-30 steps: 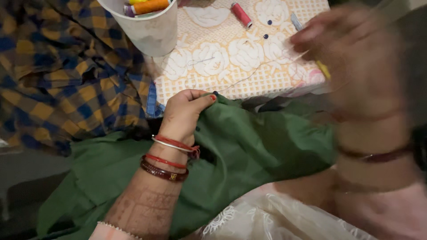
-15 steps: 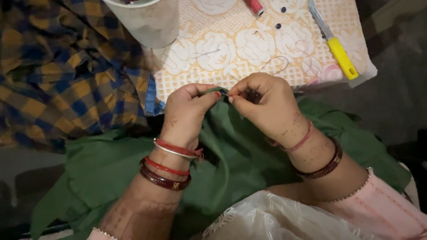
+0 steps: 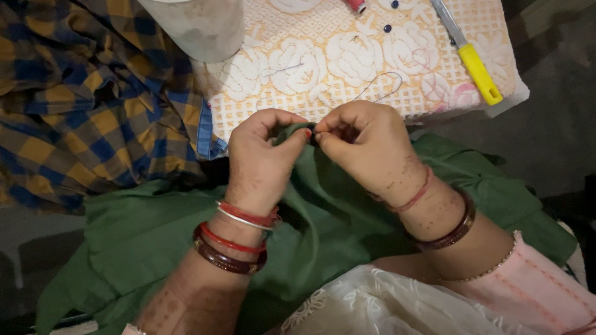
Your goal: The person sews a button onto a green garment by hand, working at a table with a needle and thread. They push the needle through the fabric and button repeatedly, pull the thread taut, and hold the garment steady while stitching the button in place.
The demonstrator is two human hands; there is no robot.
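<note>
both hands, left hand (image 3: 264, 158) and right hand (image 3: 366, 146), fingers pinching green cloth (image 3: 155, 242) beside cushion edge (image 3: 434, 108)

Ahead: my left hand (image 3: 264, 158) and right hand (image 3: 366, 146) meet fingertip to fingertip, just short of the patterned cushion (image 3: 279, 74).
Left: checked cloth (image 3: 81, 105) and white cup (image 3: 198, 25) crowd my reach.
Right: grey floor (image 3: 552, 142) lies open beyond the yellow-handled tool (image 3: 475, 65).
Below: green fabric (image 3: 149, 236) covers my lap.
</note>
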